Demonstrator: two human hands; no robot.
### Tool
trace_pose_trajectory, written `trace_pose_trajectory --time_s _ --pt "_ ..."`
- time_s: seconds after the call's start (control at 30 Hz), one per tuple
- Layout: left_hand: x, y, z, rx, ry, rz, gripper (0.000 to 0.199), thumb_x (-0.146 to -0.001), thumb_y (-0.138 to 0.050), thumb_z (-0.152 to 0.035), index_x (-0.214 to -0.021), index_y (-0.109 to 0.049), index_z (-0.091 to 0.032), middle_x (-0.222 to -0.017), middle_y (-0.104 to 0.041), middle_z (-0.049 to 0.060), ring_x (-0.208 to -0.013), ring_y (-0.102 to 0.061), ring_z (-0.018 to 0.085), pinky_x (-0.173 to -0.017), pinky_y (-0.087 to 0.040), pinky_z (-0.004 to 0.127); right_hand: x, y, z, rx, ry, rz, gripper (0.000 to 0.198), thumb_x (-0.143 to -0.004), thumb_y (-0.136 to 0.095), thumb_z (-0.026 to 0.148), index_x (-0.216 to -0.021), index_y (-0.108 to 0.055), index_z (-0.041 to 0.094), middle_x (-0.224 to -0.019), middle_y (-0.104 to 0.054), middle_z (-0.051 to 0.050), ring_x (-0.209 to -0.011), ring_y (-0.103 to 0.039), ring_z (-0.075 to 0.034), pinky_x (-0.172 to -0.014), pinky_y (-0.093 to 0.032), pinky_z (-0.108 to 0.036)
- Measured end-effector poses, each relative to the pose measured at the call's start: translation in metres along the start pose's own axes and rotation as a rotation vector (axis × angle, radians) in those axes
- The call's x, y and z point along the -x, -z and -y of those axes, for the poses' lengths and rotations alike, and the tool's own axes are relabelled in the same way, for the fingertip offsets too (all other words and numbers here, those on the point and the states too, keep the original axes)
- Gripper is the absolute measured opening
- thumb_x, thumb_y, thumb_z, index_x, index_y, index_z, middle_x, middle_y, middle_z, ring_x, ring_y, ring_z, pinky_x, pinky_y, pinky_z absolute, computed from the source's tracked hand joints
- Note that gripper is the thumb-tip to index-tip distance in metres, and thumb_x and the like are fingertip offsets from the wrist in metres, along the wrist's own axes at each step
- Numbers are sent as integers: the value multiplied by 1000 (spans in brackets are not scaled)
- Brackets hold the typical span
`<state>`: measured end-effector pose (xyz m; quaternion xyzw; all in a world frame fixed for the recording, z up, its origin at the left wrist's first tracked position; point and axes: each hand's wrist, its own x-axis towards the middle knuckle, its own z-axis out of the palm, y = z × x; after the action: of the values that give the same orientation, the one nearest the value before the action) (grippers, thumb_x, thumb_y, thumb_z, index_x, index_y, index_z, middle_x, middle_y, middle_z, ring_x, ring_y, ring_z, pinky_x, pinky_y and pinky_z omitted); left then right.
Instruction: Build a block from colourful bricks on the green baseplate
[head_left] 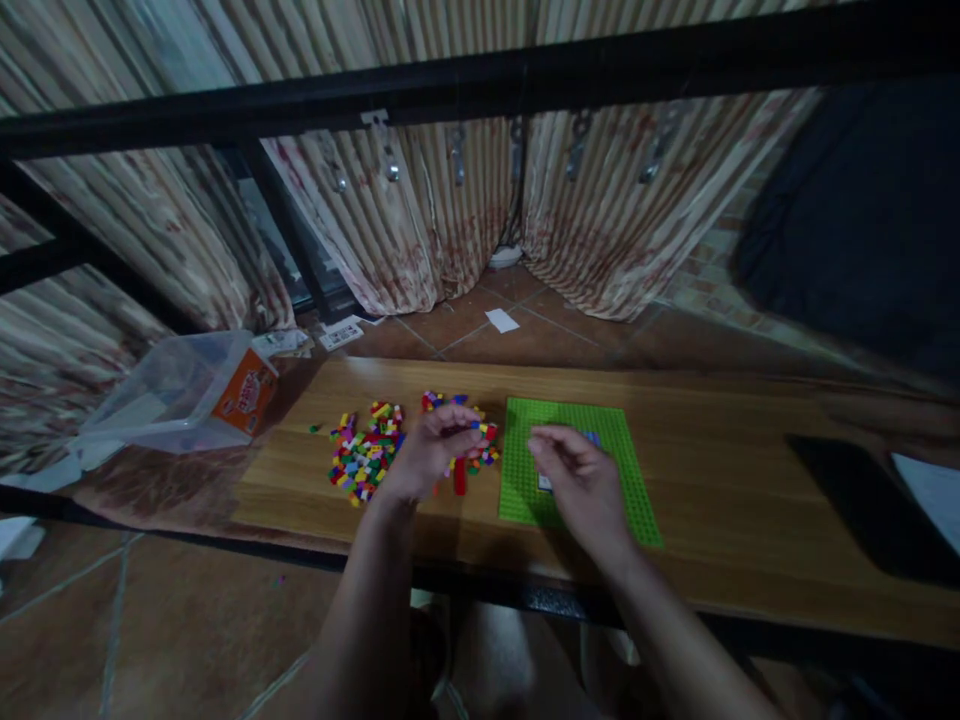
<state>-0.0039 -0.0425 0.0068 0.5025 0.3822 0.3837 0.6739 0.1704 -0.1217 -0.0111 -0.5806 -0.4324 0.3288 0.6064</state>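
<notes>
Over the right-hand heap of toy bricks (487, 457), my left hand (435, 448) has its thumb and fingers curled together. A small blue toy brick (475, 425) shows between those fingertips. My right hand (585, 485) hovers over the green studded baseplate (521, 490), its fingers bent in a pinch. Whatever it may hold is too small or hidden to make out. Partly covered by the right hand, a small blue and white built shape (544, 483) sits on the baseplate. A long red brick (460, 477) lies just right of my left wrist.
Another heap of mixed bricks (364, 460) lies left of my left hand on the wooden table (720, 470). A clear plastic bin (187, 390) with an orange label stands at the left. A dark flat object (862, 500) lies at the right end. Curtains hang behind.
</notes>
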Motion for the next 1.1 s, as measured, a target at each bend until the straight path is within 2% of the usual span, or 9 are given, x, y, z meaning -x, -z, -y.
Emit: trace_pose_trajectory --time_s 0.2,0.37,0.53,0.6,0.7,0.8,0.9,1.0,1.1 --pt "4 -35 12 82 -21 57 28 -67 -81 -29 -83 -64 -14 -71 -67 1 -66 -64 11 -64 -50 23 -3 -20 4 -227 -78 5 21 -70 -73 38 -80 -70 19 -66 -69 0 -57 -60 -13 -55 -47 -26" --pt "4 -41 16 103 -24 53 28 -65 -82 -30 -79 -65 -12 -67 -66 1 -62 -62 10 -61 -49 22 -3 -18 -1 -231 -50 2 16 -72 -72 35 -76 -71 20 -63 -67 1 -56 -59 -12 -55 -47 -26" --pt "6 -40 13 202 73 40 32 -62 -84 -31 -81 -66 -13 -68 -68 1 -61 -64 11 -62 -51 23 -3 -19 -9 -232 -76 32 19 -73 -71 38 -77 -71 19 -63 -67 0 -56 -59 -13 -56 -49 -27" --pt "7 -35 11 202 93 22 32 -61 -84 -30 -82 -66 -13 -69 -69 2 -63 -65 12 -63 -51 23 -4 -20 -13 -179 -78 46 21 -74 -69 39 -78 -70 19 -63 -67 0 -56 -60 -14 -56 -50 -28" --pt "6 -23 10 144 83 -64 31 -62 -83 -28 -82 -65 -13 -72 -69 2 -66 -67 13 -66 -53 24 -4 -23 -17 71 9 98 19 -80 -63 37 -82 -71 20 -68 -69 -2 -61 -62 -16 -60 -50 -29" --pt "6 -9 11 67 71 -135 28 -65 -81 -26 -84 -64 -12 -71 -69 2 -66 -67 13 -66 -53 25 -1 -30 -17 383 153 200 16 -85 -57 27 -83 -71 21 -80 -72 -5 -73 -65 -19 -70 -49 -32" --pt "7 -2 14 14 79 -154 25 -67 -79 -23 -85 -64 -12 -71 -68 2 -66 -66 13 -65 -53 26 1 -37 -18 570 221 266 18 -85 -54 17 -84 -71 20 -87 -73 -8 -80 -66 -20 -76 -49 -33" --pt "8 2 16 -6 103 -183 25 -66 -78 -22 -85 -65 -13 -74 -68 2 -66 -66 13 -64 -52 25 1 -42 -21 589 224 288 19 -84 -54 14 -89 -71 20 -91 -73 -8 -84 -67 -21 -80 -50 -34" --pt "8 3 16 -16 96 -181 23 -65 -77 -21 -83 -67 -13 -73 -67 1 -62 -63 11 -60 -48 22 1 -45 -23 405 128 249 20 -86 -54 25 -99 -69 19 -91 -74 -8 -80 -69 -21 -75 -53 -34"
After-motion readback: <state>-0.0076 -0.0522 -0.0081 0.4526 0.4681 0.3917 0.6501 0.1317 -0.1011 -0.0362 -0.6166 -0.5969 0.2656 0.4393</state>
